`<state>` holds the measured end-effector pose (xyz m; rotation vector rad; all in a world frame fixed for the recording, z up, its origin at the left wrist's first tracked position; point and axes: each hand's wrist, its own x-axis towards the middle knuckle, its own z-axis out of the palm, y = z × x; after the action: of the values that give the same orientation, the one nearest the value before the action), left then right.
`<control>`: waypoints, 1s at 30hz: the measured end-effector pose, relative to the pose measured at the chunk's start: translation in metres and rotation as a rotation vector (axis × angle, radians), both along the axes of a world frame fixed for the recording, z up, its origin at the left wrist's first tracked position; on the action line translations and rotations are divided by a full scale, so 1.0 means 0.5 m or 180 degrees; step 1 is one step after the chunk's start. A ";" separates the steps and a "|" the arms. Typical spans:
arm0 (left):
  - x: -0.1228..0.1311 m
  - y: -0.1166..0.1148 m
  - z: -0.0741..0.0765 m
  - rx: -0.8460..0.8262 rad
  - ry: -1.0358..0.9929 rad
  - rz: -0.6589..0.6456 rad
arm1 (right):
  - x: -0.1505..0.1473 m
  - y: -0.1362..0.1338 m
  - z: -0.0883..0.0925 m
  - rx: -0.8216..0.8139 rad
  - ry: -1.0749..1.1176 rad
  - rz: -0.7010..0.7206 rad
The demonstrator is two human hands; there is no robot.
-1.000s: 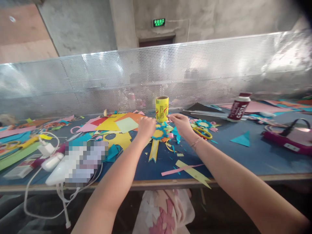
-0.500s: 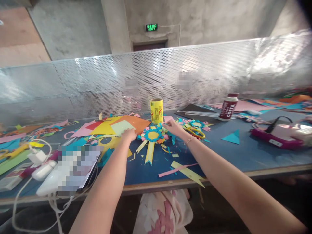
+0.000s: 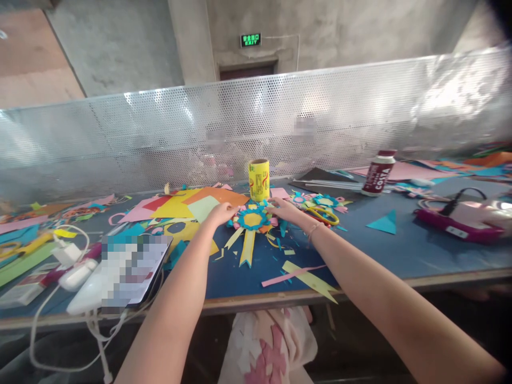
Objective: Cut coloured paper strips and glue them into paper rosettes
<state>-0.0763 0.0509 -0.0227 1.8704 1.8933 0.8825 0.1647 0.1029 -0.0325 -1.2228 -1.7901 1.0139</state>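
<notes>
A paper rosette (image 3: 253, 220) with blue and pink petals, a yellow middle and forked yellow tails lies in front of a yellow tape roll (image 3: 259, 180). At its left edge is my left hand (image 3: 223, 213), fingers curled in at the petals. My right hand (image 3: 284, 209) has its fingers bent together at the upper right petals. Both sets of fingertips are small and partly hidden. Pale green paper (image 3: 203, 207) lies just beyond my left hand. Yellow-handled scissors (image 3: 323, 215) and a second flower-like paper piece (image 3: 325, 200) are right of my right hand.
A tablet (image 3: 150, 269) and white cables lie at the left front. A dark red bottle (image 3: 378, 173) stands at the back right, with a purple case (image 3: 456, 225) nearby. Paper strips (image 3: 310, 280) lie near the table's front edge. A perforated metal screen (image 3: 168, 138) rises behind.
My left hand has moved right, off the pale green paper to the rosette's left edge. My right hand stays at the rosette's right side. The view has shifted slightly.
</notes>
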 end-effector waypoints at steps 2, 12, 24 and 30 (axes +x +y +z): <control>0.012 0.005 -0.003 -0.0092 -0.0559 -0.0242 | -0.005 -0.009 0.006 -0.0407 0.0670 0.0191; 0.021 0.000 0.000 -0.0170 -0.1940 -0.0442 | -0.015 -0.047 0.043 -0.0973 0.2210 0.1122; 0.006 0.004 0.005 0.0207 -0.2874 0.0287 | -0.004 -0.079 0.045 -0.1570 0.1406 0.1422; 0.001 0.011 -0.002 0.0317 -0.2838 0.0563 | 0.001 -0.085 0.053 -0.1704 0.1368 0.1667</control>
<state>-0.0760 0.0564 -0.0237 1.0414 1.4463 1.5526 0.1653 0.0604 -0.0061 -0.7282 -1.5615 1.9856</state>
